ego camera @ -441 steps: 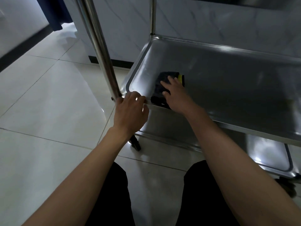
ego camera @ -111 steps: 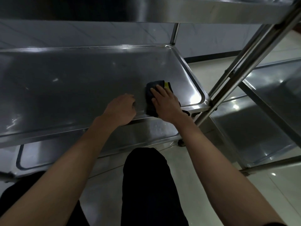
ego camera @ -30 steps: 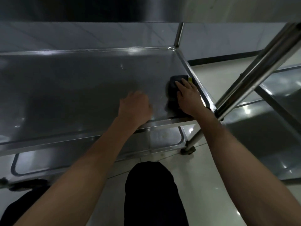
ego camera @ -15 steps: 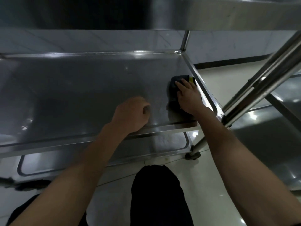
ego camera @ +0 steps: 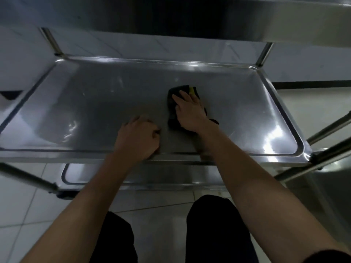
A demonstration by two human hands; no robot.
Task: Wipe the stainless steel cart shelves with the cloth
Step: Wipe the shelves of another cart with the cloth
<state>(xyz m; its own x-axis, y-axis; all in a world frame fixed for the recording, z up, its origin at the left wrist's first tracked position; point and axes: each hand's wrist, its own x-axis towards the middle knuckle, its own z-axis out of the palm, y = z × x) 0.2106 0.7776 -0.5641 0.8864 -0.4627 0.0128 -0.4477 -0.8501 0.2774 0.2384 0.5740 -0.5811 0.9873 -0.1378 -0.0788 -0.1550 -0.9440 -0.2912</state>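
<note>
Steel shelf: the middle shelf (ego camera: 95, 103) of the cart is a shiny stainless tray with a raised rim and rounded corners; bright reflections lie on its left part and near its right front corner.
Writing: no brand, label or letters can be read on the cart or on the cloth.
Cloth: the cloth (ego camera: 171, 109) is dark, with a small yellow part at its far edge; it lies flat on the middle shelf, a little right of the centre, away from the rims.
Right hand: the right hand (ego camera: 190, 112) lies palm down on the cloth and presses it to the shelf; its fingers (ego camera: 185, 96) are straight, close together, and point away from the person; the forearm crosses over the front rim.
Left hand: the left hand (ego camera: 138, 139) rests on the shelf just behind the front rim, beside the cloth but apart from it; its fingers are curled inward like a loose fist, and I cannot tell if they hold something.
Upper shelf: another steel shelf (ego camera: 209, 18) hangs over the scene at the top of the view.
Lower shelf: a lower shelf (ego camera: 79, 174) shows under the front rim.
Posts: thin round posts (ego camera: 264, 54) stand at the back corners.
Floor: the floor (ego camera: 17, 209) has pale tiles.
Person: two legs in black trousers (ego camera: 216, 230) are at the bottom.
</note>
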